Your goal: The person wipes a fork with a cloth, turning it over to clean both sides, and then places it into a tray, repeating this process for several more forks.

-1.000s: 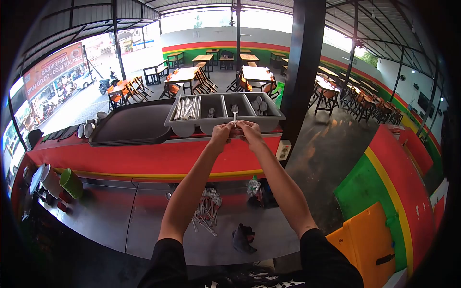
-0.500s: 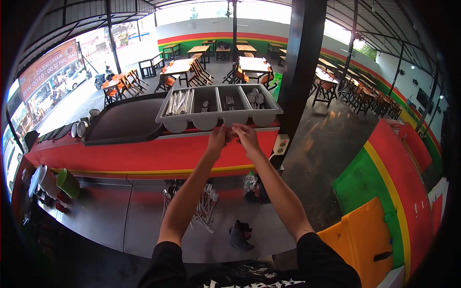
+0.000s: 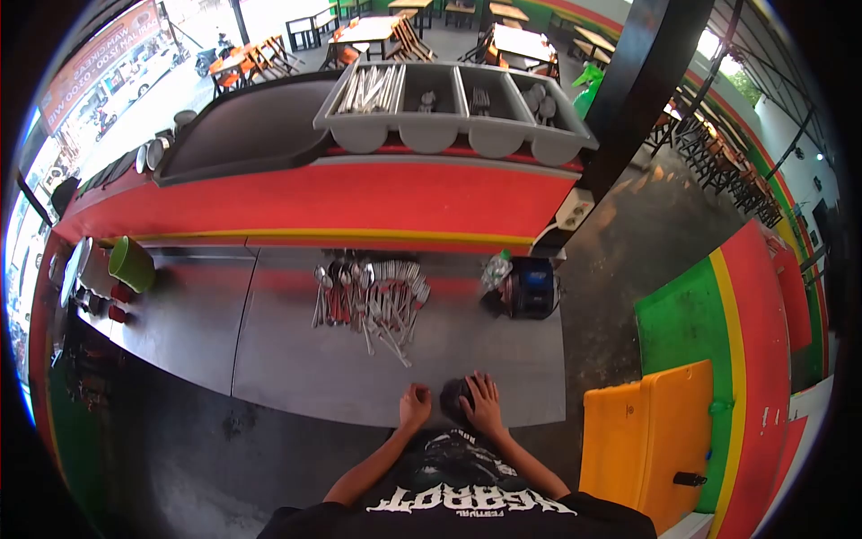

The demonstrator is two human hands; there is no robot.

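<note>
Right hand [image 3: 482, 404]: fingers extended, slightly spread over dark cloth [image 3: 455, 402] near the desk's [image 3: 310, 368] front edge; no firm grip visible. Left hand [image 3: 414, 407]: fingers curled just beside; can't tell if holding anything. Cloth probably light, soft; best gathered mid-bunch. Cutlery [image 3: 382, 301] beyond.

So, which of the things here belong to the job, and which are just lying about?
Seemingly part of the job:
- dark cloth, under the right hand
- pile of cutlery on the counter
- grey divided tray, holding more cutlery

Apparently just lying about:
- green container
- large dark tray
- plastic bottle
</note>
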